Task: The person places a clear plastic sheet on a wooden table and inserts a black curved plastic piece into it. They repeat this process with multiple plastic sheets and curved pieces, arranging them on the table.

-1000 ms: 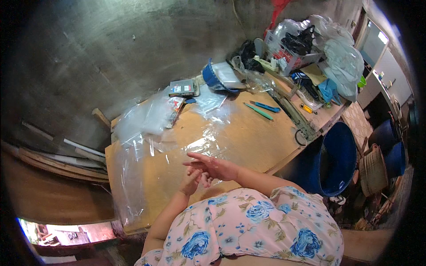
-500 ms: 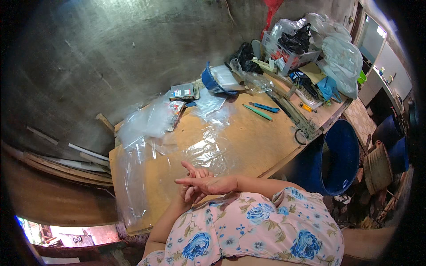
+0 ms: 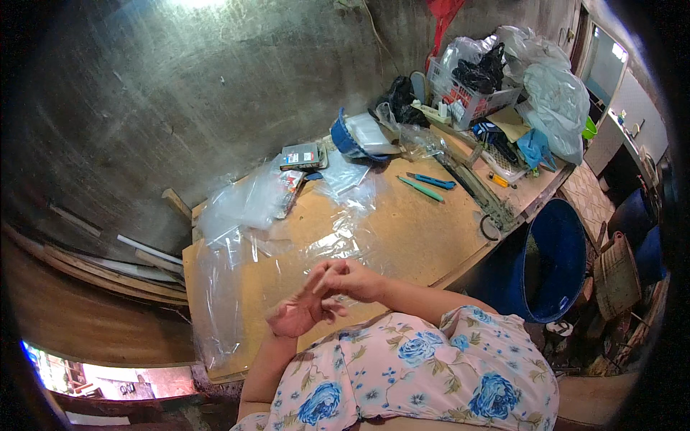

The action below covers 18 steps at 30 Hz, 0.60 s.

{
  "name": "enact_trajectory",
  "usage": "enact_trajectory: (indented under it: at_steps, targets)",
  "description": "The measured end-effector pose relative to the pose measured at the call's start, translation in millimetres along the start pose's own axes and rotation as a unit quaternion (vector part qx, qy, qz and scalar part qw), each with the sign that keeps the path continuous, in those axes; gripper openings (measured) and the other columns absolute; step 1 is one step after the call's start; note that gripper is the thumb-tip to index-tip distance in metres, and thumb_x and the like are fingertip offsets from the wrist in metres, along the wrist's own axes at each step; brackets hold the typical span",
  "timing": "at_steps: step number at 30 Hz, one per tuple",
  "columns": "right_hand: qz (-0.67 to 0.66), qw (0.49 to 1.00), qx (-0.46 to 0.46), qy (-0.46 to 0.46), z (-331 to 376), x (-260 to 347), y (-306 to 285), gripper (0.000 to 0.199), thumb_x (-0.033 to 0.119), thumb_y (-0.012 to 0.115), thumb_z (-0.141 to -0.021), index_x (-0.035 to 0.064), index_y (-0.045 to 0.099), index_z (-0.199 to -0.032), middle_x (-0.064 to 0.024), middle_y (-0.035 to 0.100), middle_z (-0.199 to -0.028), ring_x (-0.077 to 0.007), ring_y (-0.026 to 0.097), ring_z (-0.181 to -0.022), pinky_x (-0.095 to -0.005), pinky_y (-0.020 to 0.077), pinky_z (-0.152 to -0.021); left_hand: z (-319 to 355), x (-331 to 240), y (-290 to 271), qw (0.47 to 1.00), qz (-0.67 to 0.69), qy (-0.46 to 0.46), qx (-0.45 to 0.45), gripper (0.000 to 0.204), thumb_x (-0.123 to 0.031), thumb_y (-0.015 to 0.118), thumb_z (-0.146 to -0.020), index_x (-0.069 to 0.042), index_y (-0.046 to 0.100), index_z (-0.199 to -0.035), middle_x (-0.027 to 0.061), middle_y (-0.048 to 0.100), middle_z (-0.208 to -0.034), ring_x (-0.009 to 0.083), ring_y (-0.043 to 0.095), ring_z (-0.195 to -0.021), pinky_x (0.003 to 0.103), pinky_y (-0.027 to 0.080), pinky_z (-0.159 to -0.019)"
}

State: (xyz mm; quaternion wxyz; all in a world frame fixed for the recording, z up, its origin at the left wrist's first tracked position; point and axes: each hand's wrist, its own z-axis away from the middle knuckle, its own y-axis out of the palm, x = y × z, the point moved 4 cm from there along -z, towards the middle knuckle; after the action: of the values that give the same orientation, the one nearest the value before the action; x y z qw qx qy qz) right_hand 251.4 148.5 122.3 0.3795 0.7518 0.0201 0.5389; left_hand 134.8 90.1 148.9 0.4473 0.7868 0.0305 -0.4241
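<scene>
My left hand (image 3: 293,314) is turned palm up over the near edge of the table, its fingers apart and nothing in it. My right hand (image 3: 353,280) meets it from the right, its fingers closed around the fingertips of the left. Where the two overlap, single fingers are hard to make out. Just beyond the hands lies a clear plastic sheet (image 3: 338,241) on the wooden tabletop (image 3: 402,237). Another clear plastic sheet (image 3: 218,294) runs down the table's left side.
Farther back lie a green-handled tool (image 3: 421,189), a blue cutter (image 3: 431,181), stacked boxes (image 3: 300,156) and a blue basket (image 3: 342,136). A yellow cutter (image 3: 497,179) rests at the right. A white crate (image 3: 467,97) with bags stands behind, and a blue barrel (image 3: 553,258) beside the table.
The hands, crossed with fingers stretched out before, have shifted. My left palm now faces up, and my right hand has moved up and closed on the left fingertips.
</scene>
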Motion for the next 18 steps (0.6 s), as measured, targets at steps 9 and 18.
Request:
enact_trajectory:
  at_steps: [9, 18]
  targets:
    - [-0.064, 0.993, -0.018, 0.101, 5.9, -18.8, -6.8, 0.032, 0.03, 0.067, -0.082, 0.0028, 0.054, -0.091, -0.0055, 0.057, -0.08, -0.012, 0.052, -0.053, -0.0254, 0.0451, -0.047, -13.4, 20.6, 28.0, 0.999, 0.005, -0.029, -0.013, 0.082, -0.056, 0.052, -0.075, -0.011, 0.029, -0.141, 0.0126, 0.013, -0.147, 0.0345, 0.032, -0.127, 0.045, 0.038, -0.094]
    - [-0.128, 0.977, 0.125, 0.119, -17.4, -38.7, -49.8, 0.031, 0.024, 0.063, -0.084, 0.0042, 0.054, -0.106, -0.005, 0.059, -0.084, -0.013, 0.058, -0.074, -0.0259, 0.0492, -0.063, -13.2, 24.9, -7.9, 0.998, 0.035, -0.005, -0.057, 0.064, -0.059, 0.041, -0.085, -0.006, 0.056, -0.117, 0.0128, 0.017, -0.147, 0.0342, 0.044, -0.117, 0.047, 0.041, -0.094]
